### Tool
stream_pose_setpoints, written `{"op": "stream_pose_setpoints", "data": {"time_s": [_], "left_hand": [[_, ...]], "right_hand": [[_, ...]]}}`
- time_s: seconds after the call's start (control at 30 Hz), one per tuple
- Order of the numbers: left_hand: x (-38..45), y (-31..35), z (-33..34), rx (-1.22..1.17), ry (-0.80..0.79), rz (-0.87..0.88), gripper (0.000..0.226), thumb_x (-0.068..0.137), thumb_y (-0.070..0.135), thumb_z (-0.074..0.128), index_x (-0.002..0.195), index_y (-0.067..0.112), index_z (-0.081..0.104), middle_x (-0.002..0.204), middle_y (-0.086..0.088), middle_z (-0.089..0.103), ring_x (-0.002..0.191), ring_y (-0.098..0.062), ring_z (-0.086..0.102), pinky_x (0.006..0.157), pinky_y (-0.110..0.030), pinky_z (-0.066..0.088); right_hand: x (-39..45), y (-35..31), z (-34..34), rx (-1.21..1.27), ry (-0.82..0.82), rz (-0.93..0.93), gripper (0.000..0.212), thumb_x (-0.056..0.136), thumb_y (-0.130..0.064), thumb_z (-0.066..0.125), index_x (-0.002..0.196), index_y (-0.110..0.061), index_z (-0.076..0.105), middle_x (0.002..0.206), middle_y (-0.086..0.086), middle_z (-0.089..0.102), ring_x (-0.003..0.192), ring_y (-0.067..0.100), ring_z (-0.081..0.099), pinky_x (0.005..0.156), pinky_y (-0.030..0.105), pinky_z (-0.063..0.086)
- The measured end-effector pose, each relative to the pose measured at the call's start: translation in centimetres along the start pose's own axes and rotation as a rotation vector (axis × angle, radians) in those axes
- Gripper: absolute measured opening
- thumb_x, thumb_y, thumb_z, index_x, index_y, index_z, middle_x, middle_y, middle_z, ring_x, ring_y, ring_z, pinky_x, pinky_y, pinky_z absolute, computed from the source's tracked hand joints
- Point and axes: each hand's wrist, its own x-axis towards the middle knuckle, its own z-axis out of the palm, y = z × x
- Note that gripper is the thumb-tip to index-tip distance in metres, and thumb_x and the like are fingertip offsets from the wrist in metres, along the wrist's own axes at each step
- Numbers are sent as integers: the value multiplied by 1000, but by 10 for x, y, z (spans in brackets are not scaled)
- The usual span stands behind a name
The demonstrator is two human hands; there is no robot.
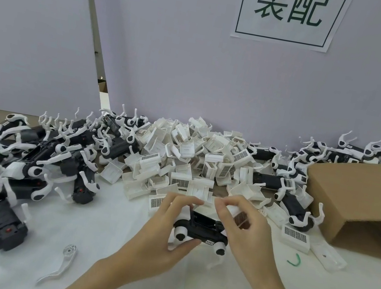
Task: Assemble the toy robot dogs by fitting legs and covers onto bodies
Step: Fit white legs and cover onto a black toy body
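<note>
A black toy dog body point(202, 228) with white legs is held just above the table in front of me. My left hand point(164, 231) grips its left end, thumb underneath and fingers over the top. My right hand point(243, 227) sits at its right end, with the fingers pinched on a white cover point(239, 215) over the body's open top. A heap of loose white covers point(189, 159) lies right behind my hands. One loose white leg point(61, 266) rests on the table at the lower left.
A pile of black-and-white dog bodies with legs point(29, 159) fills the left side. More of them point(308, 165) lie at the back right. An open cardboard box point(364, 208) lies on its side at the right. A green twist tie point(295, 261) lies near it.
</note>
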Motion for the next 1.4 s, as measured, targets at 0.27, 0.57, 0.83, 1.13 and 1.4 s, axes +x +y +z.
{"op": "stream_pose_setpoints", "data": {"time_s": [0.27,0.57,0.83,1.13,1.4], "left_hand": [[2,-9,-4,-21,62,-67,65,95,17,78,141,45,41,131,23,43,127,-8,52,99,-13,44],[2,-9,-3,-82,21,-44,73,96,19,77,148,48,35,134,17,47,122,-15,60,97,-22,53],[2,-10,-11,-73,-23,12,76,97,20,78,152,49,35,138,21,44,125,-14,58,86,-26,62],[4,-11,-8,24,-24,75,72,97,48,70,156,48,29,146,29,38,130,-3,54,85,-17,59],[3,-15,-16,70,-68,-180,82,84,58,82,149,53,31,134,25,48,123,-1,54,100,-15,46]], "right_hand": [[8,1,-24,285,-277,227,40,91,-7,77,126,-22,63,80,5,70,55,10,58,52,19,45],[-4,8,-1,-312,-395,-91,63,89,-54,72,147,-43,51,141,-28,46,136,-3,39,111,16,34],[-5,4,-4,-261,-430,-182,41,94,-49,71,119,-72,47,125,-38,55,122,-7,51,94,6,38],[-1,7,-14,-316,-471,-144,41,88,-51,78,121,-57,56,114,-25,60,115,-3,54,93,18,45],[-8,14,5,-448,-328,-324,42,89,-44,78,127,-34,62,116,-35,52,121,0,42,104,26,40]]}}
